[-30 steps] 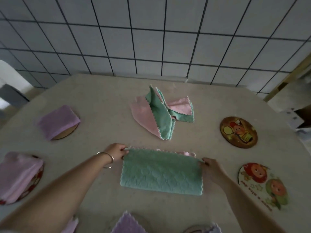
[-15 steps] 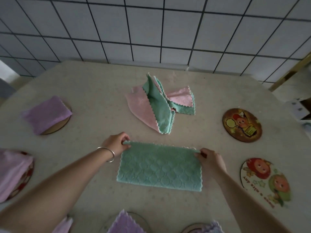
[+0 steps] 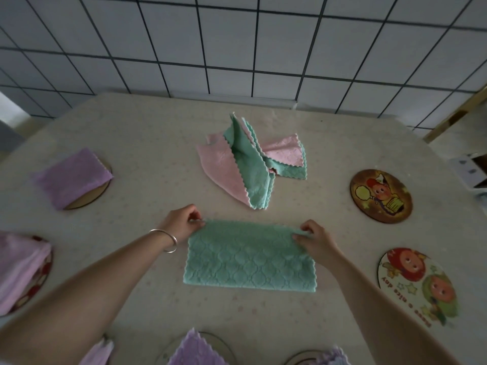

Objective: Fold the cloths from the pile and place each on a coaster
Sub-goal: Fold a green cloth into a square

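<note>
Two hands pinch the far corners of a folded green cloth (image 3: 249, 256) lying flat on the tabletop (image 3: 147, 143): left hand (image 3: 181, 222) grip at its left corner, right hand (image 3: 316, 239) at its right. Beyond it sits the pink-and-green cloth pile (image 3: 250, 162).
</note>
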